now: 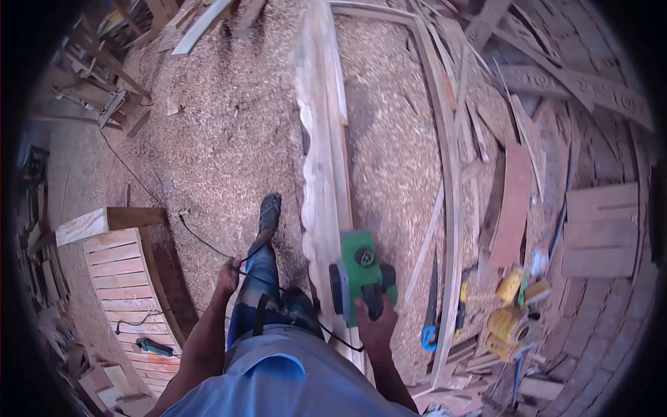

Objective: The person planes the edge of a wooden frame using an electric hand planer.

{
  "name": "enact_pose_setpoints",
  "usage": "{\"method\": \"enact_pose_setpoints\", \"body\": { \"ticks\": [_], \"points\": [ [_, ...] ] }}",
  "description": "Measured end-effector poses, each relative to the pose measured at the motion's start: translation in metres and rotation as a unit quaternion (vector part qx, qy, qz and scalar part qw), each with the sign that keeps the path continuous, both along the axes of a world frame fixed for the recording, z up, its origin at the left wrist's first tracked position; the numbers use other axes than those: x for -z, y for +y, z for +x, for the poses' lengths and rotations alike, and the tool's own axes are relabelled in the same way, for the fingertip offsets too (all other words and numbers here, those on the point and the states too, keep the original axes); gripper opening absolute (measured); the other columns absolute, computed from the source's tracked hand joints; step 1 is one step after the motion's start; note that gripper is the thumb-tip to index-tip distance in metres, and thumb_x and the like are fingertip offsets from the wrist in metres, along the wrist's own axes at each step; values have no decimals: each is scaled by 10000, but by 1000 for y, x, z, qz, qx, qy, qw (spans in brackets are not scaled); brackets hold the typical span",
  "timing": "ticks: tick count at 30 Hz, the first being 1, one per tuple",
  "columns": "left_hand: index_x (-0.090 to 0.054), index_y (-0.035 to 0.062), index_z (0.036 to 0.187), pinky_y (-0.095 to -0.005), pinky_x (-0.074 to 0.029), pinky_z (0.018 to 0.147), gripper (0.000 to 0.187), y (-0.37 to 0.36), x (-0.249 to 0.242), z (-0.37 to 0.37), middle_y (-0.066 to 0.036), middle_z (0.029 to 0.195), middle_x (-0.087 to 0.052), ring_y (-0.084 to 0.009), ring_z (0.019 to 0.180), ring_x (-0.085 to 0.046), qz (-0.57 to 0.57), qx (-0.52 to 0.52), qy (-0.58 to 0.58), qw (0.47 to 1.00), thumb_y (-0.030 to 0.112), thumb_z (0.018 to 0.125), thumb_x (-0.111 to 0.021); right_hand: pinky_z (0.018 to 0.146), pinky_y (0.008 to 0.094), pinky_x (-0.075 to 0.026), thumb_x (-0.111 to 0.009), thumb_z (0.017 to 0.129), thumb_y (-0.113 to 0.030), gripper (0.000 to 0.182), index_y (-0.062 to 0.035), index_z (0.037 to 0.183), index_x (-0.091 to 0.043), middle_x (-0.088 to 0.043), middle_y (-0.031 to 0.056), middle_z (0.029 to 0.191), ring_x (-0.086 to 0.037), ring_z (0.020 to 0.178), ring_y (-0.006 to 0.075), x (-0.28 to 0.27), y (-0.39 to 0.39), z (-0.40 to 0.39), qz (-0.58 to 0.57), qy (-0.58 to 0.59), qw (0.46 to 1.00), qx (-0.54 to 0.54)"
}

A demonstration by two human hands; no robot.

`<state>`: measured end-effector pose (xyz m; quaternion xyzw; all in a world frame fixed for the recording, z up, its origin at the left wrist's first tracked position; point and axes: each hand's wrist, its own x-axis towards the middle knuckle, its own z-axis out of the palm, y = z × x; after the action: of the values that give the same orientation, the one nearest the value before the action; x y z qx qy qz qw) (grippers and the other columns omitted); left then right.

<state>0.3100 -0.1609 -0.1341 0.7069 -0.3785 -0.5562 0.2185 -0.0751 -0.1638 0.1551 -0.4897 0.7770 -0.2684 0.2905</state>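
Observation:
A green electric hand planer (pixel 357 258) with black parts rests on a long, pale wooden plank (pixel 321 187) with a wavy left edge. My right hand (pixel 377 325) is wrapped round the planer's rear handle. The planer hides the plank's surface beneath it. To the left, away from the plank, my left hand (pixel 228 276) is closed on a black power cord (pixel 205 242). The cord crosses in front of my legs toward the planer and also runs off to the upper left.
Wood shavings (pixel 215 132) cover the floor. On the left stands a slatted wooden piece (pixel 125 278) with a green-and-black tool (pixel 154 347) on it. A long wooden frame (pixel 448 181), a blue-handled saw (pixel 430 337), yellow containers (pixel 506 324) and scattered boards (pixel 511 201) lie on the right.

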Motion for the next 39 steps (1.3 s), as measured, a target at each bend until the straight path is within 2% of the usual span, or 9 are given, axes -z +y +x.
{"method": "enact_pose_setpoints", "body": {
  "ticks": [8, 14, 17, 22, 28, 29, 32, 36, 39],
  "points": [
    [-645, 17, 1180, -284, -469, 595, 671, -49, 16, 57, -58, 820, -621, -145, 704, -579, 56, -249, 0, 967, 648, 1018, -487, 467, 311, -446, -729, 981, -273, 301, 27, 1008, -730, -629, 50, 691, -549, 513, 99, 23, -351, 54, -185, -8, 980, -69],
    [-666, 41, 1212, -253, -450, 586, 539, -108, 40, 52, -54, 824, -634, -108, 683, -570, -25, -269, 54, 961, 535, 1043, -534, 417, 306, -407, -719, 974, -401, 419, -15, 813, -697, -576, 27, 579, -520, 428, 116, 21, -600, 100, -152, -42, 985, -64],
    [-680, 24, 1205, -286, -477, 672, 455, -157, 20, 37, -55, 880, -646, -127, 761, -578, 25, -281, 77, 956, 434, 1066, -543, 720, 452, -563, -727, 897, -555, 650, 92, 827, -717, -704, 238, 742, -723, 694, 343, 11, -701, 120, -76, 8, 996, -46],
    [-682, 7, 1223, -312, -500, 796, 436, -213, -5, 8, -73, 904, -661, -158, 856, -601, -2, -182, 34, 983, 385, 1081, -518, 533, 394, -550, -731, 890, -569, 652, 31, 646, -656, -666, 151, 612, -652, 477, 240, -2, -808, 142, -108, -40, 991, -63],
    [-687, -30, 1242, -338, -517, 816, 615, -176, -18, -12, -122, 928, -694, -193, 878, -632, 35, -194, 42, 979, 526, 1065, -492, 503, 389, -540, -749, 878, -538, 611, 42, 693, -689, -662, 150, 608, -632, 439, 216, 0, -740, 131, -108, -51, 990, -70],
    [-684, -46, 1220, -337, -519, 789, 682, -141, 19, -2, -125, 915, -687, -193, 840, -633, 18, -204, 44, 978, 586, 1046, -494, 610, 435, -572, -738, 884, -525, 600, 54, 730, -707, -700, 207, 692, -702, 563, 306, -2, -706, 126, -100, -60, 991, -66],
    [-679, 21, 1222, -309, -472, 620, 663, -65, 16, 23, -73, 854, -658, -146, 707, -596, 38, -261, 38, 964, 628, 1013, -514, 449, 341, -466, -736, 935, -467, 520, 1, 719, -664, -598, 69, 592, -570, 466, 165, 30, -597, 89, -118, -25, 989, -82],
    [-678, 9, 1096, -267, -405, 545, 514, 15, -2, 57, -27, 702, -534, -118, 571, -489, 126, -307, 6, 943, 509, 1038, -577, 815, 402, -552, -734, 932, -403, 458, 23, 1101, -718, -751, 188, 950, -720, 842, 283, 20, -355, 48, -106, -7, 992, -64],
    [-654, 24, 1088, -312, -435, 526, 510, 76, 38, 100, -21, 711, -583, -125, 595, -542, 79, -190, -29, 978, 525, 1032, -573, 858, 391, -550, -750, 942, -322, 392, 15, 1137, -704, -744, 179, 986, -727, 918, 289, -15, -170, 33, -50, -33, 998, -27]
  ]
}}
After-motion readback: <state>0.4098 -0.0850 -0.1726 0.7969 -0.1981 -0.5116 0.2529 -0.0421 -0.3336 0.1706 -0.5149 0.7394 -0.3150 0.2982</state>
